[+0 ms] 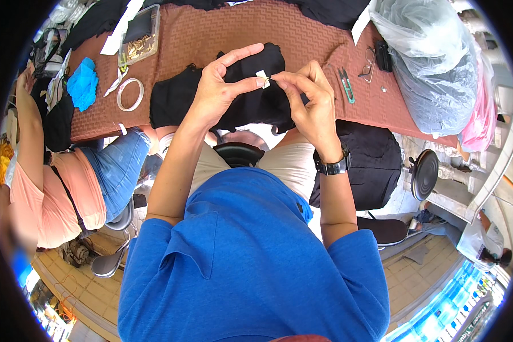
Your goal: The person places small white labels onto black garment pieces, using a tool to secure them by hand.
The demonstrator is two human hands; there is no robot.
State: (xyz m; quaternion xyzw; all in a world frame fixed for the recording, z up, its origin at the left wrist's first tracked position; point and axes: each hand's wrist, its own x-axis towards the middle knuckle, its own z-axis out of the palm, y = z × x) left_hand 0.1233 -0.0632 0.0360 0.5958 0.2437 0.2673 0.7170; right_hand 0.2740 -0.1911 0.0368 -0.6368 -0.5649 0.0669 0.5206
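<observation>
A black garment (171, 98) lies spread along the near edge of the table. Above it, my left hand (222, 85) has its index finger stretched out, while its thumb presses on a small white tag (261, 74); its other fingers are mostly hidden. My right hand (313, 97) is closed in a pinch just right of the tag, thumb against index finger. Something tiny and dark shows at those fingertips, too small to name. Both hands meet at the tag, almost touching.
Green-handled thread snips (346, 86) lie right of my hands, near large plastic bags (430, 68). A clear box (148, 48) of small gold-coloured pieces, a white ring (130, 95) and blue cloth (83, 84) are on the left. A person (62, 194) sits at my left.
</observation>
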